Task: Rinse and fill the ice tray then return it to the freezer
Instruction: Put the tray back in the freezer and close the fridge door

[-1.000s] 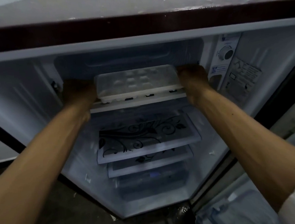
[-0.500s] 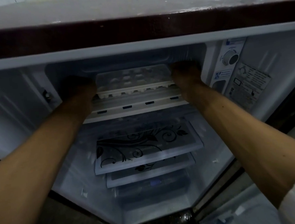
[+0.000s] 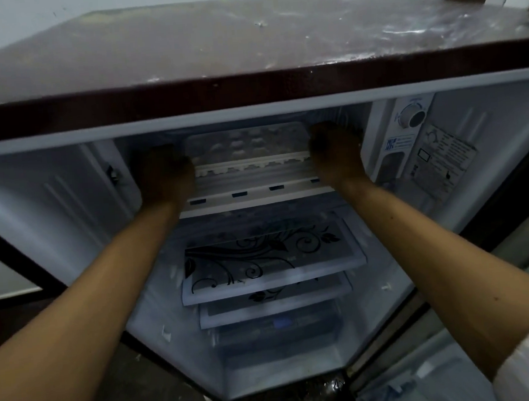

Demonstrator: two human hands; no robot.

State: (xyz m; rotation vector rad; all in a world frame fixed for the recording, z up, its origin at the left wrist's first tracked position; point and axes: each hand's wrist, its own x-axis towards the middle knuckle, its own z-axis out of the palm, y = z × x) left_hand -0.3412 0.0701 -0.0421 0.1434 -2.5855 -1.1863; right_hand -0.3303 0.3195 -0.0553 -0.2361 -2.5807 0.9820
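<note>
A white ice tray [image 3: 246,148] lies level inside the freezer compartment [image 3: 255,182] at the top of the open fridge, its cells showing from above. My left hand [image 3: 163,173] grips the tray's left end and my right hand [image 3: 335,150] grips its right end. Both hands reach into the dark compartment, so the fingers are partly hidden. The tray's back part is deep in shadow.
The fridge's dark red top [image 3: 244,43] juts out just above the hands. A thermostat dial [image 3: 411,117] and a label [image 3: 443,161] sit on the right inner wall. Below are glass shelves with a black floral print [image 3: 271,260] and a drawer [image 3: 281,347].
The tray has moved further back into the freezer compartment with both hands holding its ends. The view has tilted so more of the fridge top shows.
</note>
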